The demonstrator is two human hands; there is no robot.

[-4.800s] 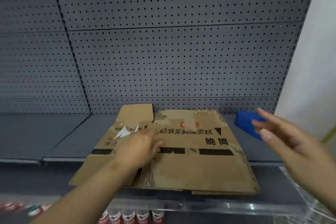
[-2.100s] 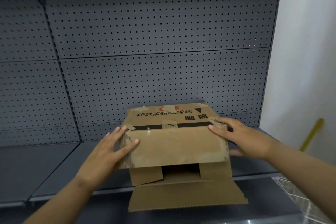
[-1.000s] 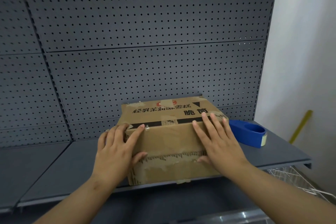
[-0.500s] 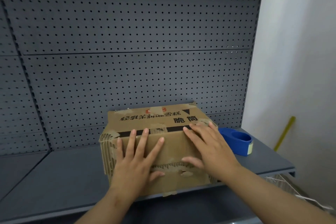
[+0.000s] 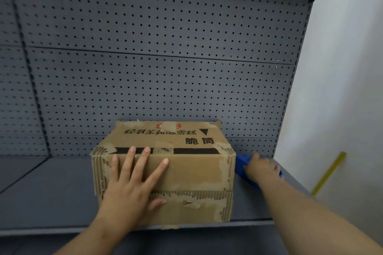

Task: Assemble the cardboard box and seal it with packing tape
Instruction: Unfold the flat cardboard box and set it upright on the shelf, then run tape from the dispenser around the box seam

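Note:
A worn brown cardboard box (image 5: 192,170) with black printed characters stands on the grey shelf (image 5: 51,192), its two front flaps folded shut and meeting in a torn horizontal seam. My left hand (image 5: 132,182) lies flat on those flaps with fingers spread, pressing them closed. To the right of the box, my right hand (image 5: 261,168) rests on the blue tape dispenser (image 5: 242,161) and covers most of it. Whether the fingers have closed around it is hidden.
A grey pegboard back wall (image 5: 155,68) rises behind the shelf. A white wall (image 5: 342,89) stands to the right, with a yellow stick (image 5: 329,174) leaning against it. The shelf's front edge (image 5: 41,231) runs just below the box.
My right hand left the box front and moved right onto the blue tape dispenser. My left hand stays flat on the flaps. Earlier, the flat box was opened up and its flaps folded shut.

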